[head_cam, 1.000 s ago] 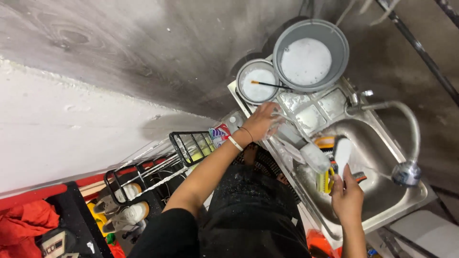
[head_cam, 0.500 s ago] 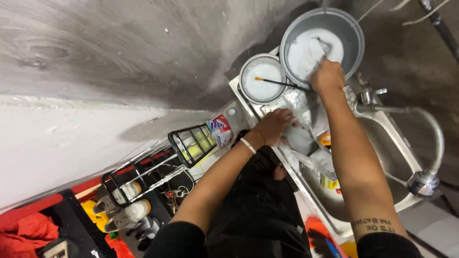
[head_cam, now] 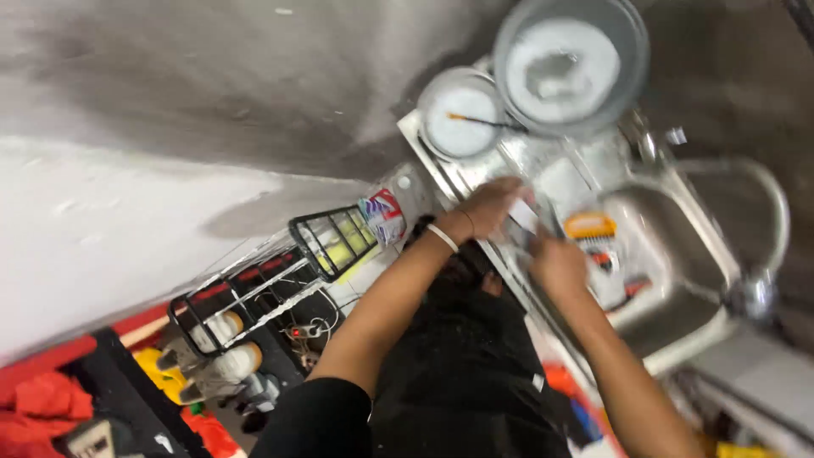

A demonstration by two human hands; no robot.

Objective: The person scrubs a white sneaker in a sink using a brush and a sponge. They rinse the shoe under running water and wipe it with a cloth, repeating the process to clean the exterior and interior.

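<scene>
The view is motion-blurred. My left hand (head_cam: 490, 206) and my right hand (head_cam: 555, 265) meet over the steel drainboard (head_cam: 543, 165) beside the sink (head_cam: 678, 280). A small pale item (head_cam: 524, 216) sits between them, and my left hand's fingers curl on it. My right hand touches it from below, but its grip is too blurred to make out. An orange brush (head_cam: 591, 226) lies just right of the hands.
A large grey basin of foamy water (head_cam: 568, 66) and a smaller white bowl with a stick in it (head_cam: 462, 112) stand beyond the hands. A curved tap (head_cam: 759, 229) arches over the sink. Wire racks (head_cam: 254, 293) with bottles stand left of my body.
My right hand has pulled back from the large foamy basin and come down next to my left hand at the drainboard. The left hand has stayed about where it was.
</scene>
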